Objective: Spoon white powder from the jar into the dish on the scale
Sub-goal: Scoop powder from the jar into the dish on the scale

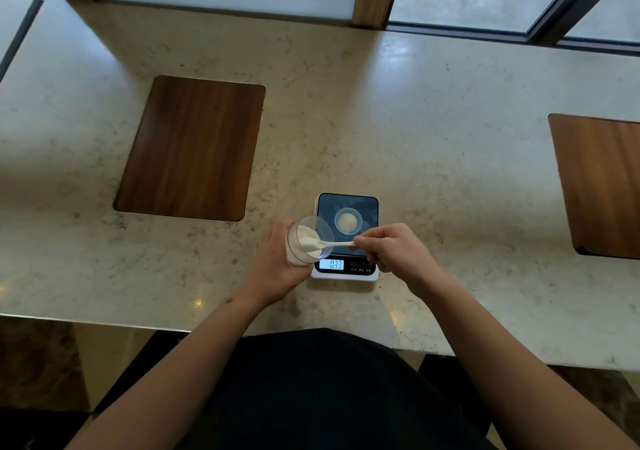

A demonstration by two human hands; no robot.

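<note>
My left hand [277, 262] grips a clear jar [304, 243] of white powder, tilted with its mouth toward the right, just left of the scale [346, 236]. A white spoon [337, 244] is pinched by its handle in my right hand [394, 252], and its bowl sits inside the jar mouth among the powder. On the scale's dark platform stands a small clear dish [348, 221] with a mound of white powder in it. The lit display [331, 264] reads 033.
The scale sits near the front edge of a pale stone counter [433, 138]. A dark wooden inset panel [190, 148] lies at the left, another [599, 183] at the far right. Window frames run along the back.
</note>
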